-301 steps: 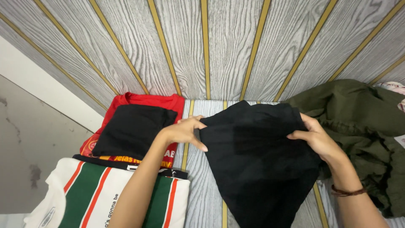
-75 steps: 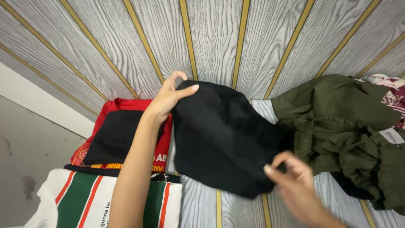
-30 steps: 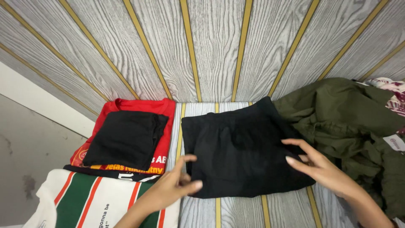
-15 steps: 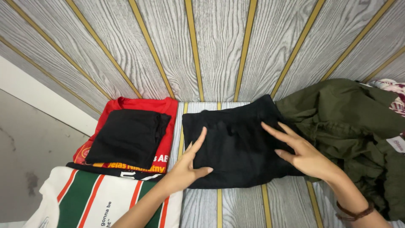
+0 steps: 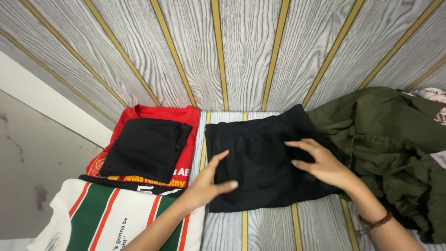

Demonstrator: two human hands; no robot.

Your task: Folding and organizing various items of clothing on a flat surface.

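Both hands (image 5: 211, 183) (image 5: 320, 162) rest flat (fingers spread) on folded black garment (image 5: 265, 162).

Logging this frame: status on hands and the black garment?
Left hand and right hand flat, open on folded black garment. Garment lies on grey wood surface. Olive jacket touches its right edge.

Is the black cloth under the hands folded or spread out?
Folded: the black cloth lies as a compact rectangle, both hands flat on it.
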